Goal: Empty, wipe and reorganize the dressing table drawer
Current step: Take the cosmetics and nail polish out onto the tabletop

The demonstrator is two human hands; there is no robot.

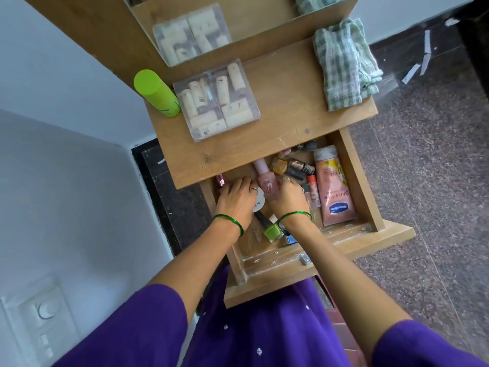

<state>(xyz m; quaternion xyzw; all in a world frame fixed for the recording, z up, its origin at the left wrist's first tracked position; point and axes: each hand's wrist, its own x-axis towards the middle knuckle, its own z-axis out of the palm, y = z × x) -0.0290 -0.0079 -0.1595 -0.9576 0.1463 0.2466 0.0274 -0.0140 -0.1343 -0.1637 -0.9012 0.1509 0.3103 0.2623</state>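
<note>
The wooden drawer (356,178) is pulled out under the dressing table top (291,115) and holds many cosmetics. A pink bottle (265,178) lies between my hands. My right hand (289,198) curls against its right side, thumb on the bottle. My left hand (235,198) reaches in with bent fingers over a white round jar (259,203); what its fingertips hold is hidden. A pink Vaseline tube (334,192) lies along the right wall. Small nail polish bottles (293,166) crowd the back, and a green nail polish (271,230) lies by my wrists.
On the table top stand a clear box of lipsticks (217,99), a lime-green can (156,92) and a folded green checked cloth (344,64). A mirror rises behind. A white wall is on the left, speckled floor on the right.
</note>
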